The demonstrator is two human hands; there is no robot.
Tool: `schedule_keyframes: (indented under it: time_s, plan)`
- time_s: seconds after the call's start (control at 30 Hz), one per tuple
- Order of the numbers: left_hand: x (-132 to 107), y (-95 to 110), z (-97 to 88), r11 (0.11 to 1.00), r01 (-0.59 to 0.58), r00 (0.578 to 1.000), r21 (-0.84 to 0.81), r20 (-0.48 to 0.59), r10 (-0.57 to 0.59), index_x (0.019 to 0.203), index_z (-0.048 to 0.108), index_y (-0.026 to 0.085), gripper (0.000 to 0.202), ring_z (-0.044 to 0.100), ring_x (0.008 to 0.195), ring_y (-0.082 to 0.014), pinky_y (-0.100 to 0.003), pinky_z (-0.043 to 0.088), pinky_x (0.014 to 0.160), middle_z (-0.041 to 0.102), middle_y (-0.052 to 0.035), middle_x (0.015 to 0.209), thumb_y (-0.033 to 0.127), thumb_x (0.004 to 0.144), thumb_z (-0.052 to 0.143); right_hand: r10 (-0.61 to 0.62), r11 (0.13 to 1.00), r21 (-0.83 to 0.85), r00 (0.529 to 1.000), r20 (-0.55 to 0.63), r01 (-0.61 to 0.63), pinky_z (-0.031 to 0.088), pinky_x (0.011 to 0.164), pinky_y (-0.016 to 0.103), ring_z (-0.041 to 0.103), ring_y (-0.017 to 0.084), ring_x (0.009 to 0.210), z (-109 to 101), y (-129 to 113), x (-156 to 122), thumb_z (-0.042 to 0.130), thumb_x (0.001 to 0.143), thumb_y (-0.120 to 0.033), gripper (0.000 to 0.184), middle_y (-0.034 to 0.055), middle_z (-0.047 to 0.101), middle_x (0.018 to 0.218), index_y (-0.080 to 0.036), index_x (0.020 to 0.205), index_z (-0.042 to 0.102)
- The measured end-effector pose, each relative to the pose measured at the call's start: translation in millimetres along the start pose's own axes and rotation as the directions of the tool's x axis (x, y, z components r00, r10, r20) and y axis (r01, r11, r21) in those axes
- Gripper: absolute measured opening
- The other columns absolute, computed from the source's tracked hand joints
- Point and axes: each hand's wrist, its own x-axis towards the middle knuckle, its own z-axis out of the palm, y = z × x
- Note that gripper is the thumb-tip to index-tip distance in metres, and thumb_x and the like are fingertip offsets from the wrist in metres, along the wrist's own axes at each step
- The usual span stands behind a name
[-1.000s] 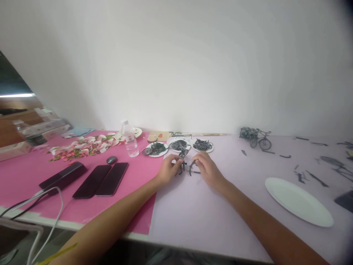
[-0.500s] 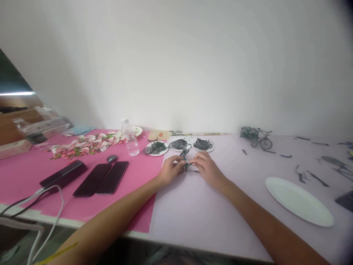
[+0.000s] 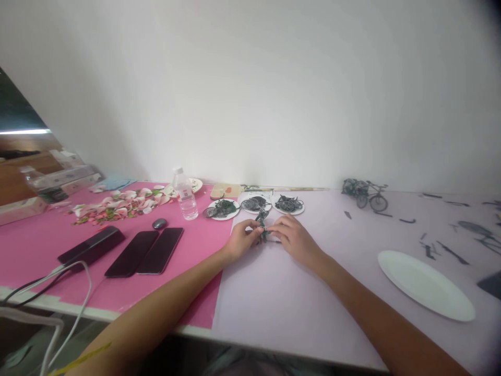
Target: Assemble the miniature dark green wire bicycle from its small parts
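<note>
My left hand (image 3: 240,241) and my right hand (image 3: 295,238) meet over the pale lilac sheet, fingertips pinched together on a small dark green bicycle-model piece (image 3: 262,230). The piece stands upright between the two hands; its lower part is hidden by the fingers. Just behind the hands stand three small white plates of dark parts: a left plate (image 3: 221,209), a middle plate (image 3: 254,204) and a right plate (image 3: 288,204).
A water bottle (image 3: 183,194), two dark phones (image 3: 146,251), a black box (image 3: 91,245), a grey mouse (image 3: 159,223) and scattered petals (image 3: 117,206) lie on the pink sheet. Finished toy bicycles (image 3: 365,194), loose dark parts (image 3: 438,247) and a white plate (image 3: 426,284) lie at right.
The hands have drawn together. The curved dark part that my right hand held apart a second ago now sits against the piece in my left hand.
</note>
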Motion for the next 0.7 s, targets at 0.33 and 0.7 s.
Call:
schedule_keyframes:
  time_s: [0.33,0.7]
  plan:
    - [0.2,-4.4,-2.1,0.999,-0.046,0.996,0.009,0.081,0.045,0.102,0.064,0.013,0.051,0.065,0.066,-0.0166,-0.024,0.053,0.054,0.069,-0.0066,0.078,0.061,0.085,0.073,0.004,1.000,-0.007,1.000,-0.001,-0.004,0.049,0.082,0.040,0.054,0.025,0.090,0.6,0.7,-0.3,0.059,0.101,-0.014,0.020,0.0070,0.064,0.091,-0.023,0.107,0.076]
    - [-0.2,-1.0,-2.8,0.998,-0.060,0.994,-0.008,0.090,0.060,0.106,0.064,0.012,0.053,0.067,0.071,-0.0172,-0.026,0.057,0.058,0.068,-0.0073,0.083,0.061,0.087,0.072,0.032,0.999,-0.015,0.997,-0.073,-0.033,0.052,0.093,0.044,0.059,0.024,0.089,0.2,-1.7,-0.1,0.063,0.102,-0.023,0.013,0.0050,0.069,0.090,-0.025,0.106,0.075]
